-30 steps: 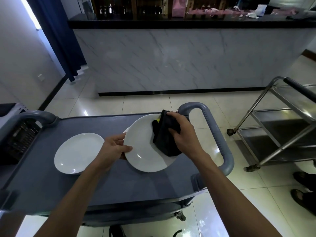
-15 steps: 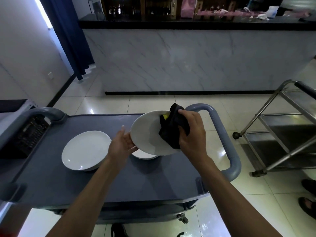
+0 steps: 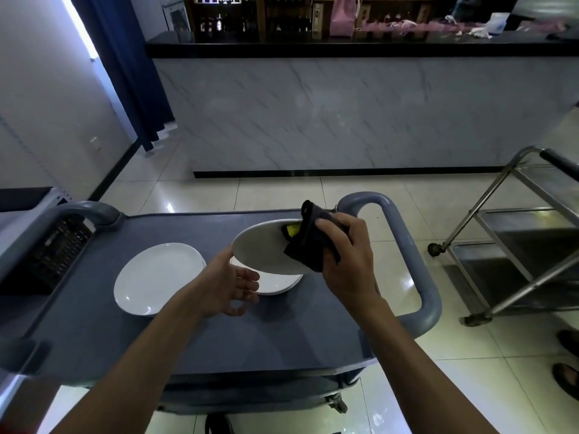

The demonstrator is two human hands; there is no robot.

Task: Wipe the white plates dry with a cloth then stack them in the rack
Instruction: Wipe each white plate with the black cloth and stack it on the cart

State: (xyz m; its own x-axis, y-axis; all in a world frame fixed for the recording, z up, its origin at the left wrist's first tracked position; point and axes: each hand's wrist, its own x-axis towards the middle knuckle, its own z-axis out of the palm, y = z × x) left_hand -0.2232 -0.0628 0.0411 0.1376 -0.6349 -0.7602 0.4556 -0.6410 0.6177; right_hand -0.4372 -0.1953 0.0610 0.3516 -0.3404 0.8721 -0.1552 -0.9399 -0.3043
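the raised white plate (image 3: 263, 247) is round, shallow and glossy, tilted with its face turned toward the viewer and its far edge highest. it is held above the grey cart top (image 3: 175, 333), at about 1 o'clock from the cart's centre, directly over a second white plate (image 3: 275, 283) that lies flat on the cart. a third white plate (image 3: 158, 277) lies flat at about 10 o'clock from the cart's centre, apart from the other two.

a dark cloth (image 3: 308, 245), with a yellow patch showing in its folds, is bunched over the raised plate's right rim.

the right hand (image 3: 347, 261) has its fingers curled round the cloth and, through it, pinches the plate's right edge; this hand carries the plate.

the left hand (image 3: 230, 285) is spread, palm up, fingers straight and slightly parted. it sits just under the raised plate's left rim at about 7 o'clock from that plate; whether the thumb touches the rim cannot be told. it grips nothing.

a dark slatted rack (image 3: 54, 255) sits at the cart's left end, at 9 o'clock. a steel trolley (image 3: 517, 245) stands on the tiled floor at 3 o'clock, well apart from the cart.
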